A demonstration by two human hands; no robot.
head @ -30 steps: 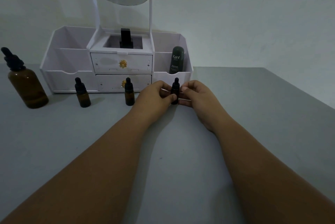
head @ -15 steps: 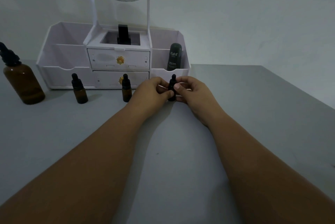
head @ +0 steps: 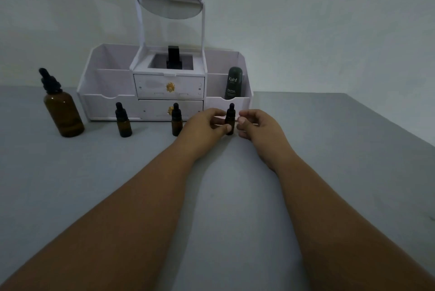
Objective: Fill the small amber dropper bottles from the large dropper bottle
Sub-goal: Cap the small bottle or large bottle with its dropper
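Both hands reach forward over the grey surface (head: 317, 154) and meet around a small amber dropper bottle (head: 230, 119). It stands upright on the surface with its black dropper cap on, just in front of the right end of a white cosmetics organiser (head: 110, 83).

The left hand (head: 204, 126) has its fingers curled. Its thumb tip lies against the lower body of the bottle and its index finger curves in near the bottle's shoulder, so it pinches the bottle lightly from the left. The right hand (head: 259, 127) sits just beside the bottle on the other side. Its fingers are loosely curled and its thumb points toward the glass. A thin gap shows between them, and this hand holds nothing.

Two more capped bottles of the same kind stand upright in a row to the left. The middle small bottle (head: 176, 120) is near the left hand's knuckles, in front of the lower drawer. The leftmost small bottle (head: 123, 121) stands well apart from it. Further left, standing alone, is the large amber dropper bottle (head: 64, 110), upright with its black bulb cap in place.

The organiser stands at the back of the surface against a pale wall. It has two stacked drawers, and the upper drawer has a gold knob (head: 170, 87). An oval mirror (head: 170, 1) with cat-ear corners rises above it on two posts. A dark green Kahf bottle (head: 234, 82) stands in its right compartment. A black object (head: 173, 57) stands in the central well on top, too dim to identify.
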